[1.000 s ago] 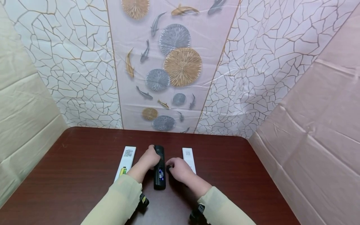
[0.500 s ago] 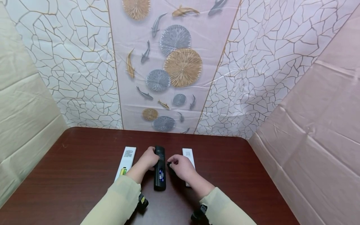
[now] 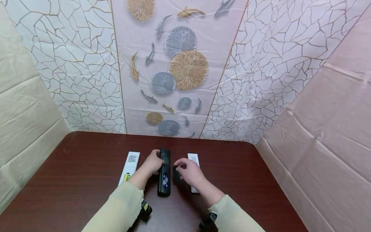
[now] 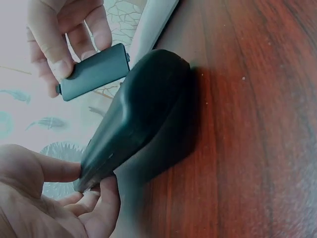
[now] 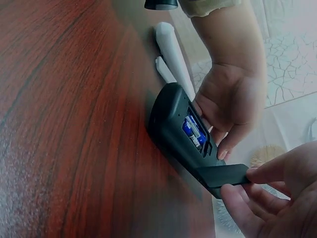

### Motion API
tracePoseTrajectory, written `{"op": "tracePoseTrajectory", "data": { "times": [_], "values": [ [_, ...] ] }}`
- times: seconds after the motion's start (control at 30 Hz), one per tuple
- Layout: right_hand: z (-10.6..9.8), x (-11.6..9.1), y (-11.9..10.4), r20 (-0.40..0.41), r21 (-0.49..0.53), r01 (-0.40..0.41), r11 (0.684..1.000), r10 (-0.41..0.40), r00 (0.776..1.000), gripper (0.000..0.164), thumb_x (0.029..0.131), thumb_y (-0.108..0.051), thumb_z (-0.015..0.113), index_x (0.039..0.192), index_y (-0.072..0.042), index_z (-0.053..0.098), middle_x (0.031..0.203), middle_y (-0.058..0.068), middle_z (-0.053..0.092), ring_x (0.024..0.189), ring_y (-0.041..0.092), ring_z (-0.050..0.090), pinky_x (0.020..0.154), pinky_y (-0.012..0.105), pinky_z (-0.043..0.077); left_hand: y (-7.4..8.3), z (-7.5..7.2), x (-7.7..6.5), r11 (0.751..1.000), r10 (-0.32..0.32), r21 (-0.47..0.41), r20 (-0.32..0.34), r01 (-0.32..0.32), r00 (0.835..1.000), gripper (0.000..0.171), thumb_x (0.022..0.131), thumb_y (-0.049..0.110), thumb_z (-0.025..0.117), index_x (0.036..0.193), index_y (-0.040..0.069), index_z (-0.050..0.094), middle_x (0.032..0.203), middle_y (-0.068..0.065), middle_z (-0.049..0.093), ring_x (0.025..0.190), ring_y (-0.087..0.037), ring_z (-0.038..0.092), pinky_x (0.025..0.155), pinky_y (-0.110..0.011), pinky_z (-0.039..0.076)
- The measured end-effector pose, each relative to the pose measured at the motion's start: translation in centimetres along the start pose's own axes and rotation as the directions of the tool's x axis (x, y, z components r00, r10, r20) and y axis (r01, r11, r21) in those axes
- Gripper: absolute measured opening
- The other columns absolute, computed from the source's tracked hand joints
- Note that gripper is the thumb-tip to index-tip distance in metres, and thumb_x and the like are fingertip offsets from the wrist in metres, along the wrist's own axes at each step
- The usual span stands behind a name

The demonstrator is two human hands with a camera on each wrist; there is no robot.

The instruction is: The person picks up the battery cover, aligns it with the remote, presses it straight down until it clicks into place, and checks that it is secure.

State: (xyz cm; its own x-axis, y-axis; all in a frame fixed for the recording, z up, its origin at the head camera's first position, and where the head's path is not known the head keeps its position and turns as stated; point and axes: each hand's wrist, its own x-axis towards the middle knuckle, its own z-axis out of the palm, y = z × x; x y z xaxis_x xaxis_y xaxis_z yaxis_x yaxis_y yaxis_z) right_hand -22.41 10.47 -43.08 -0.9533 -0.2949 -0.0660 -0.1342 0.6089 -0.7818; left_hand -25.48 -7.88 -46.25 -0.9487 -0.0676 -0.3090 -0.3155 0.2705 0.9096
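A black remote control lies back side up, its battery compartment uncovered and blue batteries showing inside. My left hand grips the remote's far part between thumb and fingers, as the left wrist view also shows. Just right of the remote, my right hand pinches a small black battery cover between thumb and fingers. That cover is held up beside the remote, and in the head view it is apart from it.
A white remote with a green-yellow battery mark on it lies to the left, partly behind my left forearm. Another white remote lies to the right, partly hidden by my right hand. All rest on a dark red-brown wooden table.
My right hand has shifted slightly right, away from the remote, and the battery cover it pinches now shows more of its flat face. My left hand keeps its hold on the remote.
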Motion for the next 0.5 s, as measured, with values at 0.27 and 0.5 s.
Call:
{"op": "tracePoseTrajectory", "data": {
  "times": [0.27, 0.5],
  "values": [
    [-0.5, -0.1, 0.7, -0.02, 0.05, 0.012, 0.999, -0.011, 1.0, 0.011, 0.097, -0.01, 0.063, 0.106, -0.015, 0.069, 0.095, 0.004, 0.061, 0.07, 0.019, 0.063, 0.067, 0.037, 0.059, 0.5, -0.4, 0.4, 0.992, 0.006, -0.127, 0.027, -0.002, 1.0, 0.06, 0.101, 0.006, 0.051, 0.155, 0.014, 0.023, 0.138, -0.025, 0.045, 0.114, -0.041, 0.058, 0.072, -0.047, 0.058],
    [-1.0, -0.5, 0.9, -0.036, 0.06, 0.017, 0.998, -0.015, 0.999, 0.012, 0.098, -0.009, 0.062, 0.106, -0.014, 0.068, 0.096, 0.006, 0.059, 0.073, 0.023, 0.065, 0.069, 0.039, 0.059, 1.1, -0.8, 0.1, 0.985, 0.039, -0.168, 0.035, -0.033, 0.999, 0.061, 0.102, 0.005, 0.05, 0.155, 0.016, 0.023, 0.137, -0.024, 0.046, 0.113, -0.038, 0.058, 0.077, -0.049, 0.057]
  ]
}}
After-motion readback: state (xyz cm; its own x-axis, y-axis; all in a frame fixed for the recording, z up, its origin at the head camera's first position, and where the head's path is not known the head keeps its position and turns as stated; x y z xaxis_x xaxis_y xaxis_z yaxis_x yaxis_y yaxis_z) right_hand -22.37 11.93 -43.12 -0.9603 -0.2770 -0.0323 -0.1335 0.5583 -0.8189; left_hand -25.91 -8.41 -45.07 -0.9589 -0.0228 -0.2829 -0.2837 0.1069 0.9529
